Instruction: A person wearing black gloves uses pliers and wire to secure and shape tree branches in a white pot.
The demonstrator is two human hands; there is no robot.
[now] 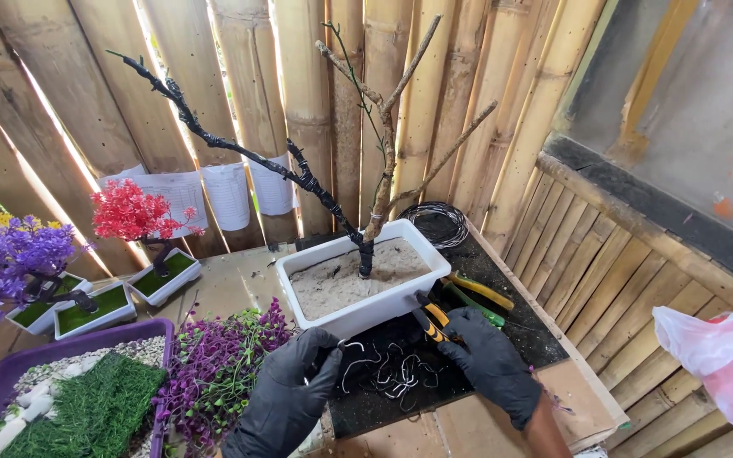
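Below planter [365, 293] — hands [287, 392] gripping pliers [431, 320].

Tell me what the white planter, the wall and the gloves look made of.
Planter: likely plastic, smooth, slightly glossy white walls with a rolled rim.
Wall: bamboo, tan round poles with ringed nodes, matte.
Gloves, left hand and right hand: thin black rubbery material, probably nitrile or latex, wrinkling tight over the fingers.

I have a single view, from my head, looking steeply down and forward at close range. The counter [502, 424] fills the lower frame; the bamboo wall [299, 102] fills the top.
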